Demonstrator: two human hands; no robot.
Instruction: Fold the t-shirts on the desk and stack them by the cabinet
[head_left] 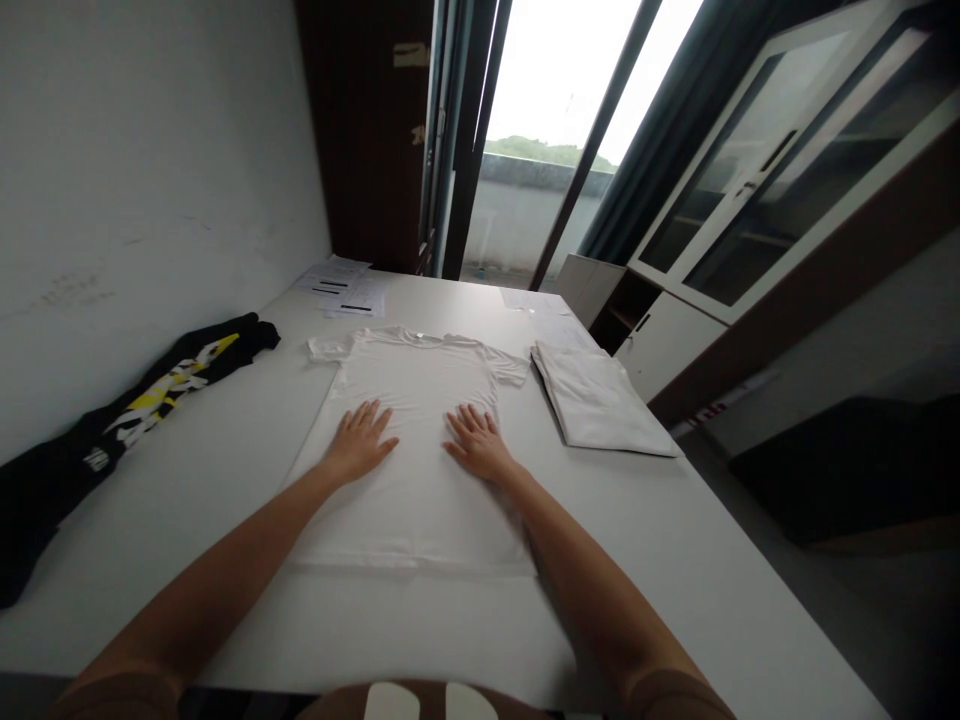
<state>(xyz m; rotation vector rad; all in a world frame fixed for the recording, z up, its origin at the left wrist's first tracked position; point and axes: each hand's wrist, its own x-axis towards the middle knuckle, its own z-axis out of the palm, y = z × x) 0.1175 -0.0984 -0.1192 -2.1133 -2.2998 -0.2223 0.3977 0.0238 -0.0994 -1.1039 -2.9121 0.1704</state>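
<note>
White, thin-looking fabric is spread over the pale tabletop (645, 560) as a short-sleeved shirt (416, 490), laid flat directly beneath both palms. Its long axis is pointed away from the body, with the collar (424, 341) placed at the far end and the hem (412, 563) at the near end. Nothing is grasped: the left grip (358, 443) and the right grip (478, 447) are laid palm down, fingers spread, thumbs turned toward each other. Both are set about level, midway along the shirt, so neither is clearly nearer to the collar; each is placed close to its own side edge, with fabric left uncovered between them. On the right, a sleeve (510, 368) is nearly met by a folded white cloth (600, 395), so sideways room is tightest there. On the left, a wider stretch of tabletop is kept before a black garment (97, 425) is reached. Below the hem, a strip of tabletop is bordered by the near edge.
</note>
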